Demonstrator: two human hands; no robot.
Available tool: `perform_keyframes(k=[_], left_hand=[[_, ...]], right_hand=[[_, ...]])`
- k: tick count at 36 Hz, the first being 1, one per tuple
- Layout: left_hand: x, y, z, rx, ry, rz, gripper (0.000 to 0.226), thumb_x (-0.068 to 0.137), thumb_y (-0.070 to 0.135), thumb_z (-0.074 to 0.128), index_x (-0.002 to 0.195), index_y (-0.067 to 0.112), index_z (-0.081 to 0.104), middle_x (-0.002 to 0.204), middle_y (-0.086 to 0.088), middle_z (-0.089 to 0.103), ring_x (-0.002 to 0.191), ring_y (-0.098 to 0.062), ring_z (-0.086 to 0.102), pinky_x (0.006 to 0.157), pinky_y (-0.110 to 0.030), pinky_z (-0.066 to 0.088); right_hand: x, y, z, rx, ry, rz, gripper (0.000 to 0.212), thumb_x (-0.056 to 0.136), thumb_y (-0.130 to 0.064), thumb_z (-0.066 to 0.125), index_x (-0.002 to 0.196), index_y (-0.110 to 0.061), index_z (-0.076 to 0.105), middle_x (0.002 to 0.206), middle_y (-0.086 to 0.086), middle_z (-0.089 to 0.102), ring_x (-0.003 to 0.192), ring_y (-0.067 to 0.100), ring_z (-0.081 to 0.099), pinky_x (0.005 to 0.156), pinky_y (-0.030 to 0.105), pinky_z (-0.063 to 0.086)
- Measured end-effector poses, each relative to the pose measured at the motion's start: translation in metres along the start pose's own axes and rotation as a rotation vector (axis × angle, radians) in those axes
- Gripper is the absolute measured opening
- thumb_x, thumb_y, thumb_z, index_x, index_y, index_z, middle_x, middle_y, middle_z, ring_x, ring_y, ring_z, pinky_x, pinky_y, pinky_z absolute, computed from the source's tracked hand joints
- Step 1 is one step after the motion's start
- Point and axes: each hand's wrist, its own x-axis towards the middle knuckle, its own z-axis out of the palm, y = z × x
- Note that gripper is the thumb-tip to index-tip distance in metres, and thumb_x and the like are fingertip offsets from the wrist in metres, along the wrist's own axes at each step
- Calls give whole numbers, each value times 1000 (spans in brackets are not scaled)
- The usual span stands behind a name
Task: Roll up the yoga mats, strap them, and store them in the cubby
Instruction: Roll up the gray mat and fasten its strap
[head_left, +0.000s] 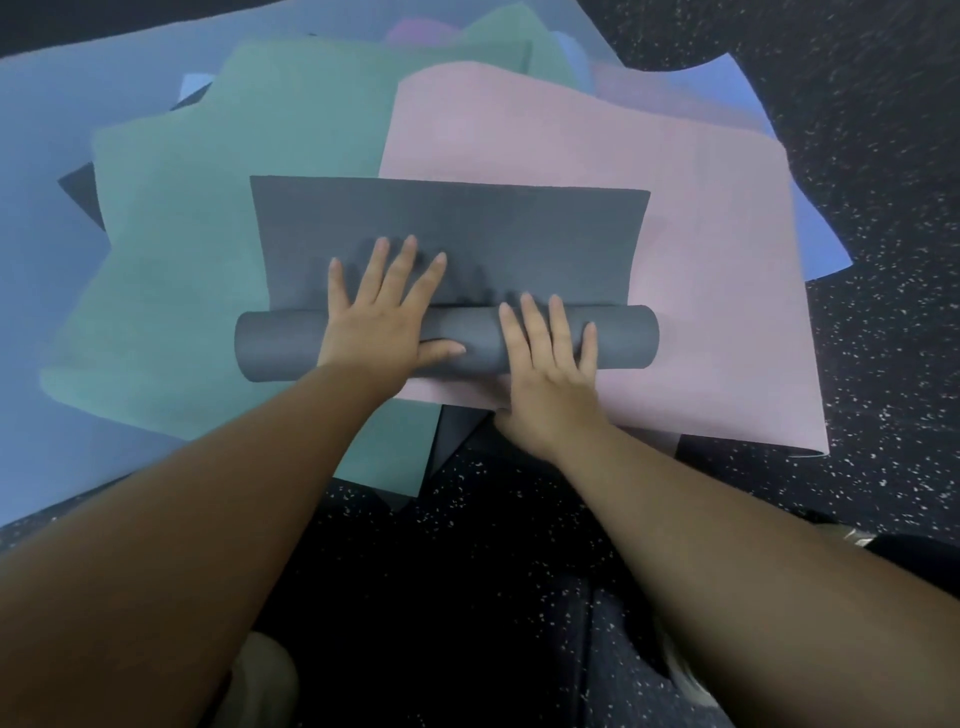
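A dark grey yoga mat (452, 228) lies on top of a pile of mats, its near part wound into a roll (275, 345) and a short flat stretch left beyond it. My left hand (382, 312) presses on the roll left of centre, fingers straight and spread onto the flat part. My right hand (550, 358) lies flat over the roll right of centre, fingers straight. Under the grey mat are a pink mat (701, 291) on the right and a teal mat (197, 249) on the left.
A wide pale blue mat (41, 208) lies at the left, and a brighter blue mat (815, 244) sticks out at the right. Black speckled floor (883, 364) surrounds the pile. My knees are at the bottom of the view.
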Motion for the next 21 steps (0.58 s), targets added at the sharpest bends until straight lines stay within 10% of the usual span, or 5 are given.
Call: perform_keyframes(k=[6,14,21], left_hand=[[-1,-1,8,32,132,46,82,81,71,5,150,30,-14,162,-6,-5,149,-25,-4,113,-61,3],[-11,-8,36,60,431,194,81,78,52,66,147,32,28,155,-14,27,143,-35,24,103,-69,24],[-2,-9,31,113,225,117,110,65,39,86,148,40,13,151,-10,36,139,-40,27,103,-72,19]], right_hand=[[23,5,-15,32,-99,4,108,83,-42,59,151,-24,-22,160,-1,-22,146,26,-24,113,54,-17],[54,15,-29,66,-173,-39,105,83,-44,64,153,-29,-13,161,-3,-13,148,22,-16,114,52,-14],[68,17,-35,61,-162,-55,100,81,-39,66,154,-30,-1,159,0,5,146,24,2,116,52,-8]])
